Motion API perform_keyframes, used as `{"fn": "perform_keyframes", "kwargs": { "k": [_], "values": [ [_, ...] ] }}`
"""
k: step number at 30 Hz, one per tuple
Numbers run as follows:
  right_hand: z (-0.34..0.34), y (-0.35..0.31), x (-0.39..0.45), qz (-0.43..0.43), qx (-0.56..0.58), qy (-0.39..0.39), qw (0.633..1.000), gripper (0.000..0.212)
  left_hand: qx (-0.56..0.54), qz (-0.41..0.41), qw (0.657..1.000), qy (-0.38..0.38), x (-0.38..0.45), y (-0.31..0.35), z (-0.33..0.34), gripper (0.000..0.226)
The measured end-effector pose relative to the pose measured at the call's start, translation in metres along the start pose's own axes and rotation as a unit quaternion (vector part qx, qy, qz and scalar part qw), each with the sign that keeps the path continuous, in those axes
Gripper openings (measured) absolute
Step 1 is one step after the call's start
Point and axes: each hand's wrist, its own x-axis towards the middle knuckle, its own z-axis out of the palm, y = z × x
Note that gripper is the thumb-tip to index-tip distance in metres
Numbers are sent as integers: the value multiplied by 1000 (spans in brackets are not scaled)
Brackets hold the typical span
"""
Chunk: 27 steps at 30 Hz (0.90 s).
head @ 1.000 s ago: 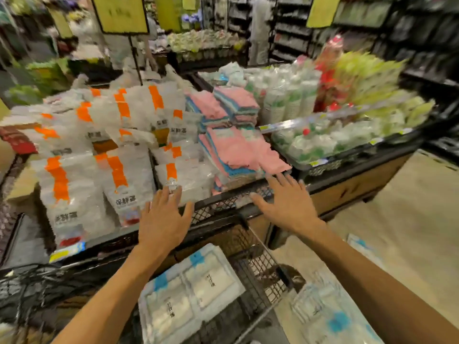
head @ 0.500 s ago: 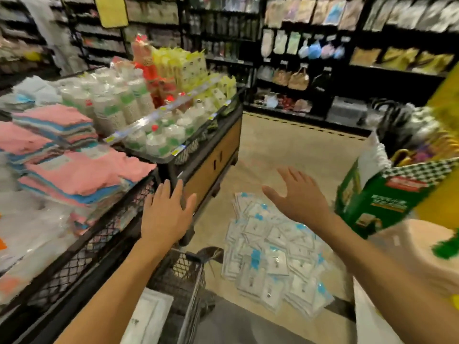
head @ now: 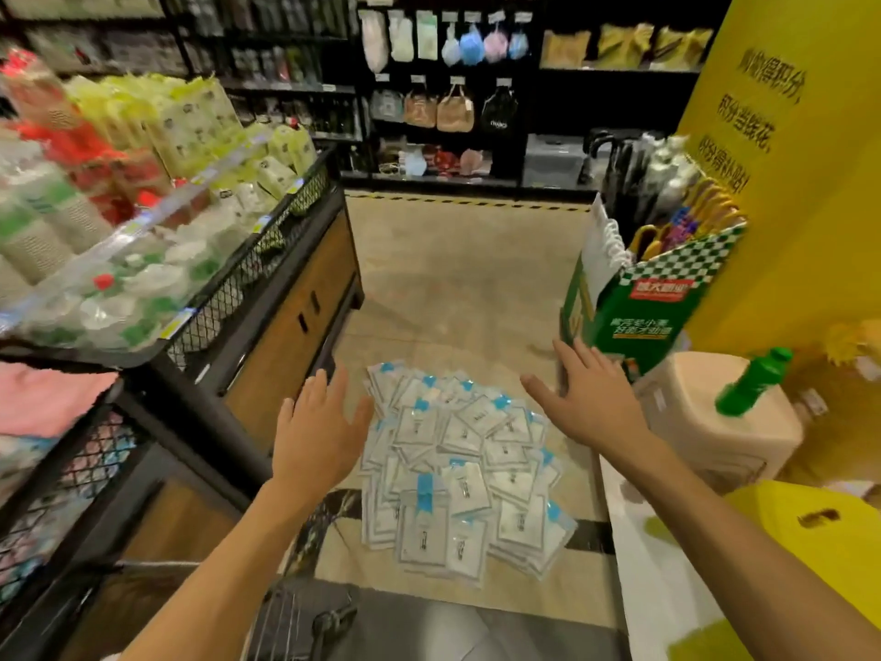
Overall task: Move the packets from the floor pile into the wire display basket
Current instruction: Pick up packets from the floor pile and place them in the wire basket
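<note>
A pile of several clear packets [head: 460, 462] with white inserts and blue tabs lies spread on the beige floor in the middle of the view. My left hand [head: 317, 431] hovers over the pile's left edge, fingers straight, holding nothing. My right hand [head: 584, 398] is stretched out over the pile's upper right side, fingers spread and empty. The wire display basket [head: 291, 608] shows only as a strip of dark mesh at the bottom edge, below my left forearm.
A black mesh display stand [head: 267, 260] with wooden panels and stacked goods runs along the left. A green checkered box [head: 639, 307] of umbrellas, a beige stool [head: 715, 417] and a green bottle [head: 751, 381] stand at the right, beside a yellow pillar [head: 786, 150].
The view has swung right and down, from the basket and display stand to the floor pile. Both hands moved with it and now hang over the packets, still empty.
</note>
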Motion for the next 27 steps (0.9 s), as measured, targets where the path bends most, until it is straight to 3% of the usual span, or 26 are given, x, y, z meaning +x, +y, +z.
{"fn": "perform_keyframes", "kwargs": {
  "k": [7, 17, 22, 27],
  "values": [
    [25, 59, 43, 43, -12, -30, 999, 89, 3, 17, 1000, -14, 45, 30, 47, 67],
    [100, 52, 124, 74, -28, -78, 994, 89, 15, -2, 993, -121, 143, -25, 142, 70],
    [166, 45, 180, 68, -45, -105, 991, 88, 39, -13, 987, -154, 190, -64, 205, 73],
    [279, 62, 233, 63, -39, -142, 987, 91, 61, -42, 979, -188, 219, -91, 310, 73]
  ]
}}
